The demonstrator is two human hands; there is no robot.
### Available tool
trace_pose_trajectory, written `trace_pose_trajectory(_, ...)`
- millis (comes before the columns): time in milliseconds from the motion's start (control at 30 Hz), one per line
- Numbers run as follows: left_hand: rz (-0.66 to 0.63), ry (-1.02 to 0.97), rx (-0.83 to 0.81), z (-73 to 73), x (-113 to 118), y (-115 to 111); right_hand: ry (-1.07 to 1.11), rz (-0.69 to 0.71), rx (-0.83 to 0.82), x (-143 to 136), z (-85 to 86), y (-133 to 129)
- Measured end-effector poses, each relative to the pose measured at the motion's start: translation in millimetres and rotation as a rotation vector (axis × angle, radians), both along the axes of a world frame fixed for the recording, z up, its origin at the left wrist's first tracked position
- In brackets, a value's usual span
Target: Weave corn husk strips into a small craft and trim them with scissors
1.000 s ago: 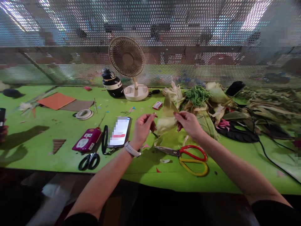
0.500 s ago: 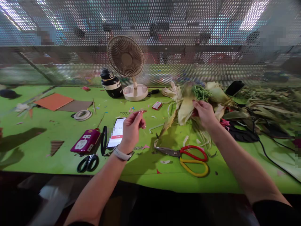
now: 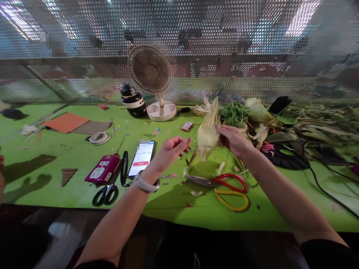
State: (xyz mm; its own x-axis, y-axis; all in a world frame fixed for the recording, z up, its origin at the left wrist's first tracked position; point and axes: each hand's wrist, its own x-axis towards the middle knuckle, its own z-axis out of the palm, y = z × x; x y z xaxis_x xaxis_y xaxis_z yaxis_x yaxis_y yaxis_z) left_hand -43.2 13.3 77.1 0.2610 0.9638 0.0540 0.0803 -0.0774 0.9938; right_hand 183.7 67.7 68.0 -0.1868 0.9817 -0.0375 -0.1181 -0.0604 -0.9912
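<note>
A pale corn husk (image 3: 209,132) hangs upright over the table, its top edge pinched by my right hand (image 3: 234,140) at its right side. My left hand (image 3: 174,149), with a light watch band on the wrist, is to the left of the husk, apart from it. Its fingers are curled against the thumb, and anything between them is too small to make out. Large scissors (image 3: 206,182) with one red and one yellow handle lie below the hands. Behind the right hand are a bundle of green string (image 3: 235,114) and more husks (image 3: 259,112).
A fan (image 3: 161,111) and a black bottle (image 3: 133,102) stand at the back. At left lie a phone (image 3: 141,158), a purple box (image 3: 102,170), black scissors (image 3: 105,195), a tape roll (image 3: 99,138) and orange paper (image 3: 66,122). A cable (image 3: 322,186) crosses the right side.
My right hand has brought the husk left and forward, clear of the green string. My left hand has moved right toward it; the small red thing it pinched no longer shows.
</note>
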Motion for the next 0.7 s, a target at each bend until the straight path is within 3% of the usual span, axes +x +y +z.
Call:
trace_pose_trajectory(33,0.069,-0.053,-0.008,-7.3,9.4,9.0,-0.014,0.023,0.013,-5.5,0.4,-3.3)
trace_pose_trajectory(167,0.092,-0.237,-0.083,-27.0,40.6,27.8,-0.04,0.068,0.079,-19.8,-1.7,-12.4)
trace_pose_trajectory(233,0.177,-0.257,0.011,-31.6,47.5,29.2,-0.084,0.104,0.107,-22.6,-4.6,-15.0)
trace_pose_trajectory(367,0.327,-0.182,0.146,-40.5,46.3,29.3,-0.228,0.169,0.095,-25.1,-9.7,-16.7)
trace_pose_trajectory(500,0.403,-0.12,0.191,-49.3,40.5,31.0,-0.23,0.198,0.053,-28.3,-11.3,-14.9)
trace_pose_trajectory(700,0.469,-0.044,0.288,-47.2,37.7,31.7,-0.206,0.185,0.128,-31.9,-12.4,-16.0)
